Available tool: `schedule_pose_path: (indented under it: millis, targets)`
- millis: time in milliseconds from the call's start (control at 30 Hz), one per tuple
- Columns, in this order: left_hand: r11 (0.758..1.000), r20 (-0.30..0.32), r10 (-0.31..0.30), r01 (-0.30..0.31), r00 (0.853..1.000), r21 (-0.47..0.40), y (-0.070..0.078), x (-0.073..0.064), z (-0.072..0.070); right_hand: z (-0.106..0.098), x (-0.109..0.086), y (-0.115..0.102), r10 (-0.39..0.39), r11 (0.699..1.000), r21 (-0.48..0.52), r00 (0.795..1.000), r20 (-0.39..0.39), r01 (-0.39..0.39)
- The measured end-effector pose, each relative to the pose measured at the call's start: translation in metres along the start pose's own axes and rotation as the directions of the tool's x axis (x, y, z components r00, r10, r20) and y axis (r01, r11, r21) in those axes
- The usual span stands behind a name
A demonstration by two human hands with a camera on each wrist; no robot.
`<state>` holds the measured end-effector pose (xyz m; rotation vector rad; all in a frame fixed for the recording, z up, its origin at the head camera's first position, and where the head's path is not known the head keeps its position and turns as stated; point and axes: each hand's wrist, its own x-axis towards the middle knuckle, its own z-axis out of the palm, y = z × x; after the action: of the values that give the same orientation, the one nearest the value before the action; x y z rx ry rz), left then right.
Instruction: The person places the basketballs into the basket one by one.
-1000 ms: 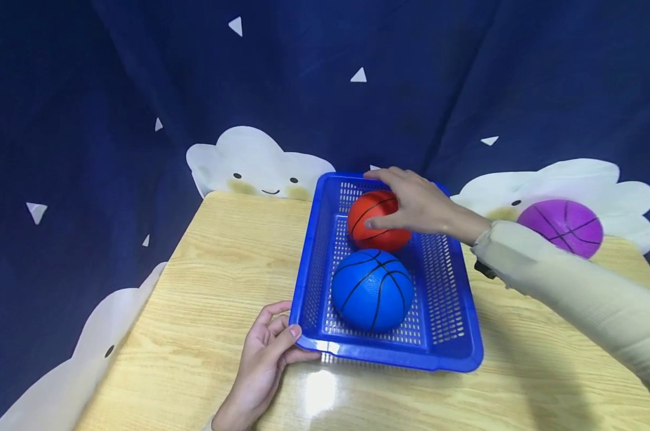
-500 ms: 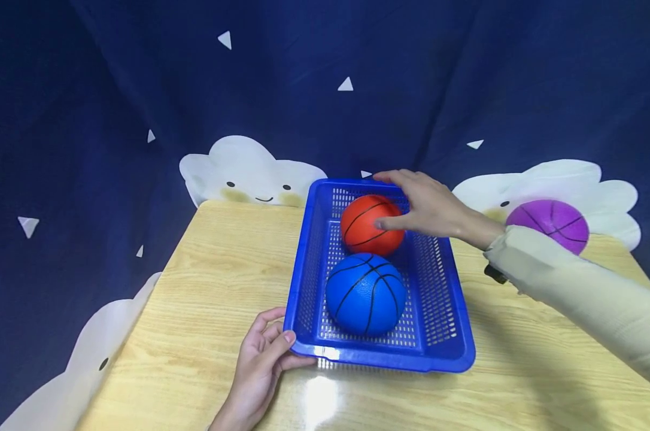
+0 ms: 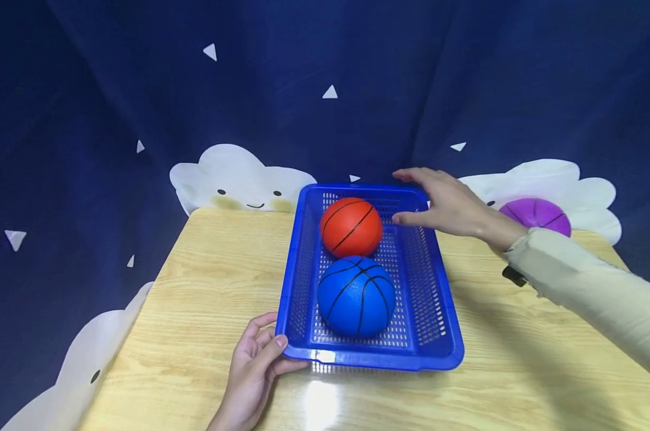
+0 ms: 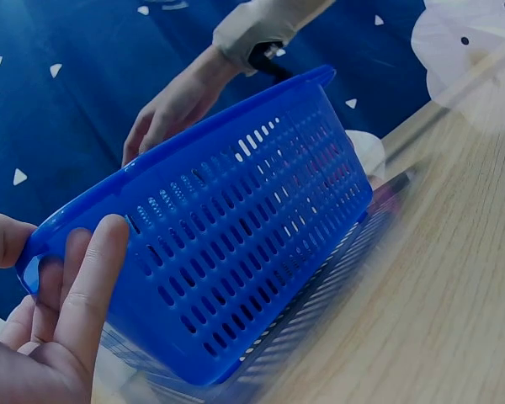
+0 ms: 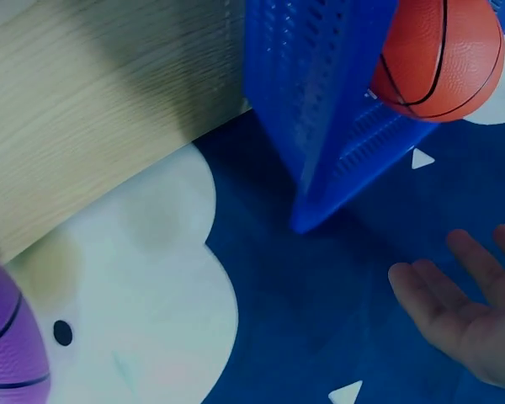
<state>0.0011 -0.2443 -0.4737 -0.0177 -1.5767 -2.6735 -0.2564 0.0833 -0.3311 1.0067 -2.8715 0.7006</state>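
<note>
My left hand (image 3: 257,365) grips the near left corner of a blue plastic basket (image 3: 386,361), thumb on the rim. In the left wrist view its fingers lie against the slotted side wall (image 4: 227,244). Two small basketballs sit inside: an orange-red ball (image 3: 352,227) at the far end and a blue ball (image 3: 357,297) nearer to me. My right hand (image 3: 449,200) is over the basket's far right corner with thumb and fingers spread. A gap separates it from the orange-red ball, and the right wrist view shows this hand (image 5: 467,311) holding nothing.
A purple basketball (image 3: 537,214) lies at the back right of the wooden table (image 3: 217,269), partly behind my right sleeve (image 3: 589,293). Behind the table hangs a dark blue curtain (image 3: 271,90) with white clouds and triangles.
My right hand has let go of the orange-red ball and drawn away to the right. The left hand keeps its grip on the basket. The whole head view has shifted slightly.
</note>
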Motion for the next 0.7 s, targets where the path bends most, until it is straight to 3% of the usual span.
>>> schedule_pose_path:
  millis: [700]
  targets:
    - [0.998,0.045,0.023,-0.02,0.999,-0.052,-0.006,0.0,-0.005,-0.019,-0.044,0.052,0.104,0.994,-0.015,0.993,-0.063,-0.105]
